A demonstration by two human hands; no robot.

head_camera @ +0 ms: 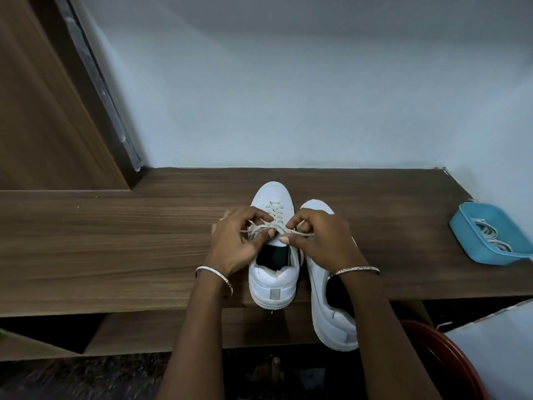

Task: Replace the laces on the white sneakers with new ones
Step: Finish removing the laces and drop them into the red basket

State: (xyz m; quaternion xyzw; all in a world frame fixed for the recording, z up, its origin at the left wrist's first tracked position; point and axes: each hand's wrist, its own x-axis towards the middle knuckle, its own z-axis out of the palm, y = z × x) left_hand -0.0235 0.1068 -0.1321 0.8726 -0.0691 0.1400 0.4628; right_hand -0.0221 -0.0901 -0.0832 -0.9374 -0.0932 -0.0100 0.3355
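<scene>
Two white sneakers stand side by side on a wooden shelf (115, 241), toes toward the wall. The left sneaker (272, 287) is laced with a pale lace (275, 215) up its eyelets. My left hand (236, 241) pinches one end of that lace over the tongue. My right hand (320, 238) pinches the other end, which crosses to the right. The right sneaker (326, 319) lies partly under my right wrist, its heel hanging past the shelf's front edge; its eyelets are hidden.
A blue tray (473, 243) with several coiled white laces (490, 235) sits at the shelf's right end. A wooden door stands at the left, a pale wall behind. A red round object (441, 362) and a white surface are at lower right.
</scene>
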